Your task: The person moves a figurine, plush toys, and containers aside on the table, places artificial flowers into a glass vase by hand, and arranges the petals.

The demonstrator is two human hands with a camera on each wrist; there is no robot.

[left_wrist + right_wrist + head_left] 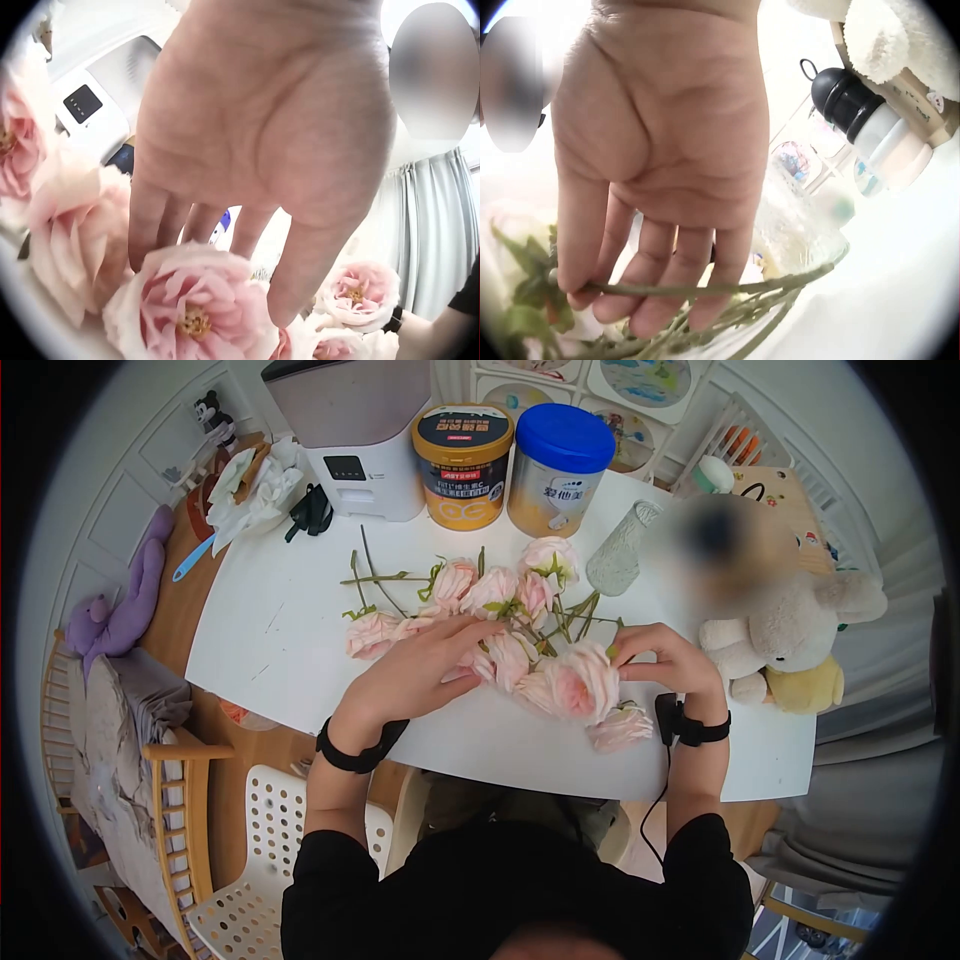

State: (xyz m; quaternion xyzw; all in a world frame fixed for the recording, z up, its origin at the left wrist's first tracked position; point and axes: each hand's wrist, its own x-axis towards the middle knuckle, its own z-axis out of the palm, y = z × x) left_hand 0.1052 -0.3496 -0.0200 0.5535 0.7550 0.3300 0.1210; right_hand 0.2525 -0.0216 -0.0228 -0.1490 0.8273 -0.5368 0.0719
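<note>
Artificial-looking pink roses with green stems lie in a loose heap on the white table (pixel 260 650). My left hand (pixel 415 665) reaches over the heap from the left, fingers extended and thumb apart, touching a pink rose (pixel 195 307). That bloom hides its fingertips in the left wrist view. At the heap's right side, my right hand (pixel 665 655) pinches a rose's green stem (pixel 705 289) between thumb and index finger, just below the bloom. The large open rose (pixel 582 685) lies beside these fingertips. More stems run below the other fingers.
A textured glass vase (pixel 622 550) stands behind the stems. Along the back are a yellow-and-black can (pixel 462 470), a blue-lidded can (pixel 562 470) and a white dispenser (pixel 365 480). Plush toys (pixel 790 620) sit at right; a black-topped bottle (pixel 855 105) stands nearby.
</note>
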